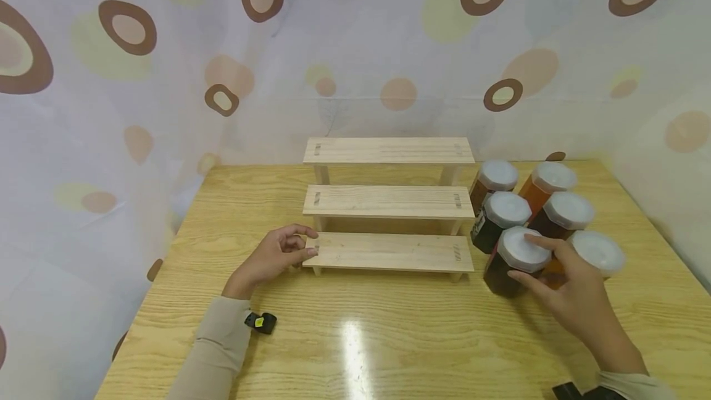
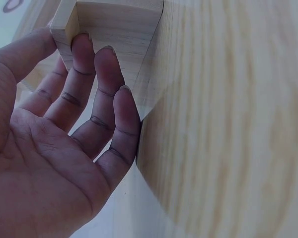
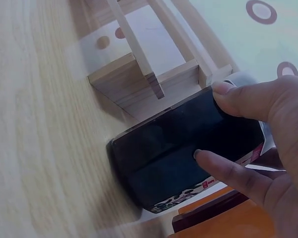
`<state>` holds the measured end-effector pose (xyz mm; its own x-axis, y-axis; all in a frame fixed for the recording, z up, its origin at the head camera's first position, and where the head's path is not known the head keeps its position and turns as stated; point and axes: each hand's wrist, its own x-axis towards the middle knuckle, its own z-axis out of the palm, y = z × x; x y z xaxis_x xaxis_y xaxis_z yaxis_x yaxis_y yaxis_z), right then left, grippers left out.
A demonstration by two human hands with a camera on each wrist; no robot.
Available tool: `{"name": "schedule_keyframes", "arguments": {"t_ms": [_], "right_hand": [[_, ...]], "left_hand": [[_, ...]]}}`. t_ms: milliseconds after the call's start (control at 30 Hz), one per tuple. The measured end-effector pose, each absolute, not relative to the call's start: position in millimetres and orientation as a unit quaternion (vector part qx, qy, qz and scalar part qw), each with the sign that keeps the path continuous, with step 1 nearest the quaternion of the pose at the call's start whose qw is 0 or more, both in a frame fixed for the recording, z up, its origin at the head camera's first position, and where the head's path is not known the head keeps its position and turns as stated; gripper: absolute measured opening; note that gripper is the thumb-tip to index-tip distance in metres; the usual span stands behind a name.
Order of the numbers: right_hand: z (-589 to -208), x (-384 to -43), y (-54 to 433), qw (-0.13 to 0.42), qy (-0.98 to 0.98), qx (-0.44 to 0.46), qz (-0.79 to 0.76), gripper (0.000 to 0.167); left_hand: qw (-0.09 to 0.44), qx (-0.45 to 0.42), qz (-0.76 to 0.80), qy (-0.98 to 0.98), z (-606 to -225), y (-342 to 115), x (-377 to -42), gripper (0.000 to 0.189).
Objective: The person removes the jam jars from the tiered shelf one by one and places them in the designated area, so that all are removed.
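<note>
A three-tier wooden display rack (image 1: 389, 252) stands on the table, its steps rising toward the back. At the left end of the lowest step, my left hand (image 1: 278, 252) pinches the board between thumb and fingers; the left wrist view shows the fingers (image 2: 109, 74) bent beside the board's end. To the right of the rack, my right hand (image 1: 580, 295) grips a dark jar (image 1: 502, 273) with a whitish lid. In the right wrist view, thumb and fingers hold that jar (image 3: 164, 144) by its sides, and a patterned label strip shows. Its far side is hidden.
Several lidded jars cluster behind and beside the held one: a dark jar (image 1: 489, 230), an orange jar (image 1: 534, 196), another dark jar (image 1: 547, 224) and a jar (image 1: 597, 252) partly behind my right hand. A patterned curtain (image 1: 355, 48) hangs behind the table (image 1: 389, 338).
</note>
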<state>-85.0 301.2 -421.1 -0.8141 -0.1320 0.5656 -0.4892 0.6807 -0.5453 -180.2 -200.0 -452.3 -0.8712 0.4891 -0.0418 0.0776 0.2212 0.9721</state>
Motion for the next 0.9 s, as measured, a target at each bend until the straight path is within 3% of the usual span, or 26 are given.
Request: {"name": "schedule_keyframes", "arguments": {"t_ms": [633,733,833,900], "right_hand": [[-419,-82,300,0.232,-0.874,0.188,0.384,0.089],[-410,-82,302,0.254,-0.874,0.192,0.366,0.081],[-399,-86,305,0.279,-0.873,0.201,0.346,0.061],[-393,-90,305,0.297,-0.870,0.212,0.331,0.063]], "left_hand": [[0.154,0.180,0.573,0.784,-451,-203,-178,0.029],[0.126,0.174,0.545,0.811,-448,-204,-178,0.025],[0.095,0.158,0.524,0.832,-443,-207,-178,0.029],[0.070,0.146,0.512,0.843,-438,-208,-178,0.034]]}}
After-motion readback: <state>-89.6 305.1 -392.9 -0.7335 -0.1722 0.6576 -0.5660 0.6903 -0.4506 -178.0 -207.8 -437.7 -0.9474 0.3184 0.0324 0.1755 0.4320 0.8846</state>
